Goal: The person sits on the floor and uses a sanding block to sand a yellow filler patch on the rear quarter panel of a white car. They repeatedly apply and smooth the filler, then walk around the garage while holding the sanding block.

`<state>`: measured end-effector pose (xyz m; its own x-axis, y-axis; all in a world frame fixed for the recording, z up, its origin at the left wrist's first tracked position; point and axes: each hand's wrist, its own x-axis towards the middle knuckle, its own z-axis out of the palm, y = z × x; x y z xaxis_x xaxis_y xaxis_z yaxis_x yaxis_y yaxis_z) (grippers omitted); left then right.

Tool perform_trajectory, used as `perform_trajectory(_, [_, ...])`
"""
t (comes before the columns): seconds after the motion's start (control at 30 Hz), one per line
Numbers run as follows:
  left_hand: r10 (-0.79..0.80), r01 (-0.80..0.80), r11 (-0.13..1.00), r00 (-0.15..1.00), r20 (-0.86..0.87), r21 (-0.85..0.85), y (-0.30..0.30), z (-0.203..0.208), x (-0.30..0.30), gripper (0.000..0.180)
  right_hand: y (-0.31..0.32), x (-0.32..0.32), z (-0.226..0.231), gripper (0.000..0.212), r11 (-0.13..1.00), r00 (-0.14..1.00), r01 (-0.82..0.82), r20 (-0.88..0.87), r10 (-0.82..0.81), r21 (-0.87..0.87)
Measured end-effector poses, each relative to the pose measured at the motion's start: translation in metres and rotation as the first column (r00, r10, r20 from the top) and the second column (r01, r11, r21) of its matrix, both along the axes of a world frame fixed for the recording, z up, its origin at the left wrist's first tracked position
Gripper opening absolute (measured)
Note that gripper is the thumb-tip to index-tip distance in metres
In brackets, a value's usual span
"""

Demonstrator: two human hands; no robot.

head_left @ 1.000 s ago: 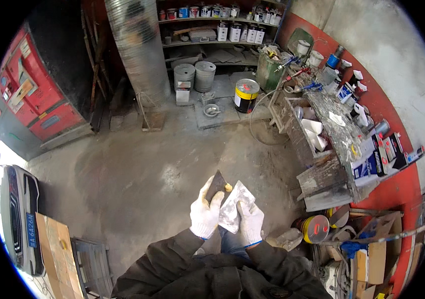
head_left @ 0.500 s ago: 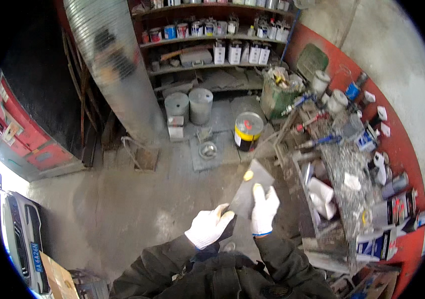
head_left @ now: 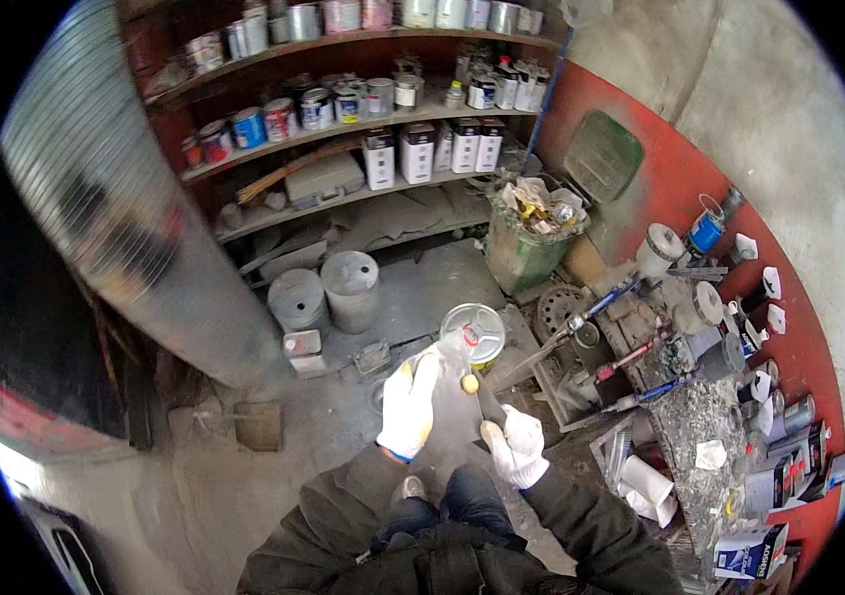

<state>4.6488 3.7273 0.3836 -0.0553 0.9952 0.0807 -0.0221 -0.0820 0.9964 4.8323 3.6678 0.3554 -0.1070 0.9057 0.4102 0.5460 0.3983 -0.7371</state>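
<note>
A white knitted work glove covers each hand. My left hand [head_left: 409, 402] is closed on the edge of a flat grey plate [head_left: 454, 415], blurred by motion, held in front of my body. A small yellow dab of paste [head_left: 469, 384] sits near its right edge. My right hand [head_left: 516, 448] grips a dark flat blade like a putty scraper [head_left: 489, 404], pointing up beside the plate. The blade is close to the yellow dab; whether they touch I cannot tell. Beyond the plate stands a can with a silver lid [head_left: 482, 332], its lower part partly hidden.
On the right, a cluttered bench [head_left: 675, 436] holds spray guns, cups and cans. A green bin [head_left: 527, 248] full of rubbish stands at the back. Shelves of cans [head_left: 343, 124] rise behind two grey drums [head_left: 350, 293]. A large metal duct [head_left: 135, 228] slants down on the left.
The plate has passed from my right hand to my left, and the dark blade from left to right. My view has shifted, bringing the shelves and can closer.
</note>
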Motion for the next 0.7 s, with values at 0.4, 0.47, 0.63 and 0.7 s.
perform_trajectory(0.4, [-0.012,0.03,0.989,0.992,0.128,-0.143,0.375,-0.081,0.108,0.041,0.313,0.089,0.021,0.046,0.977,0.61,0.001,0.774,-0.168,0.212])
perform_trajectory(0.47, [-0.032,0.035,0.992,0.999,0.027,-0.125,0.44,-0.079,0.138,0.045,0.378,0.111,0.019,0.045,0.985,0.614,0.045,0.773,-0.159,0.167])
perform_trajectory(0.63, [-0.136,0.138,0.99,0.969,-0.209,-0.005,0.564,-0.067,0.217,0.048,0.541,0.19,0.0,0.037,0.961,0.628,0.221,0.73,-0.269,0.164])
perform_trajectory(0.7, [-0.2,0.196,0.975,0.979,-0.026,-0.105,0.59,-0.069,0.229,0.047,0.606,0.235,-0.015,0.029,0.923,0.378,0.37,0.89,-0.255,0.108])
